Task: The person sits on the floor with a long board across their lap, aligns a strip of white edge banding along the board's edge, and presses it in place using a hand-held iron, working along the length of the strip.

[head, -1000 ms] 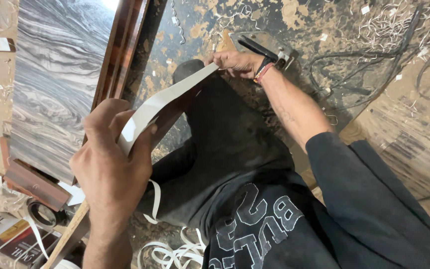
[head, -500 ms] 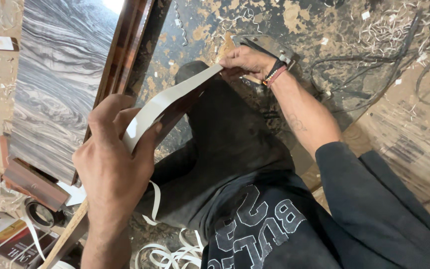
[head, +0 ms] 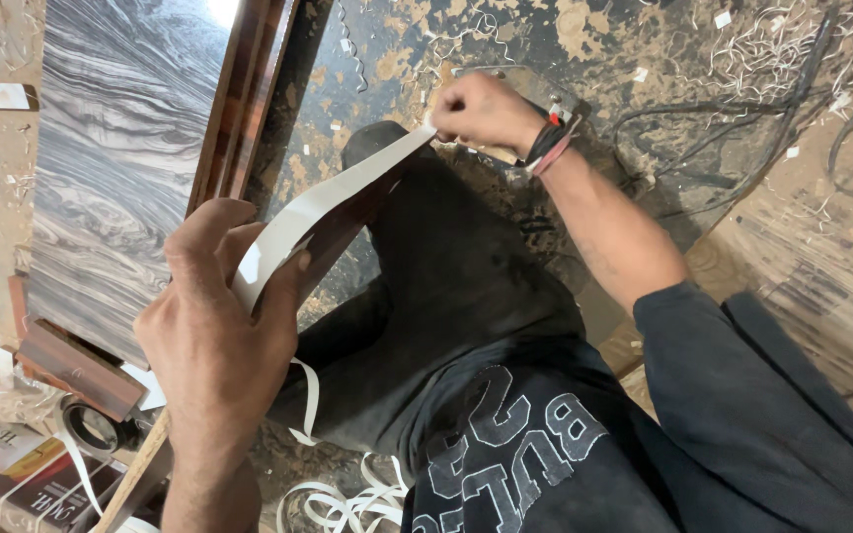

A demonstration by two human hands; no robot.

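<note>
A long white edge-banding strip (head: 333,197) runs taut along the narrow edge of a dark wood-grain board (head: 343,232) that leans over my knee. My left hand (head: 219,341) grips the near end of the board and presses the strip against it with the thumb. At the far end, my right hand (head: 481,111) pinches the strip's tip between closed fingers. A red and black band sits on that wrist. The loose tail of the strip (head: 306,400) hangs below my left hand.
A large grey marbled panel (head: 120,168) with a brown wooden frame (head: 244,99) lies at left. Tape roll (head: 91,426), wood offcuts (head: 76,365) and a box lie at lower left. White strip curls (head: 348,503) and black cables (head: 792,99) litter the stained floor.
My right hand has moved along the board toward me, still pinching the strip end. The view has shifted slightly; my left hand keeps its grip.
</note>
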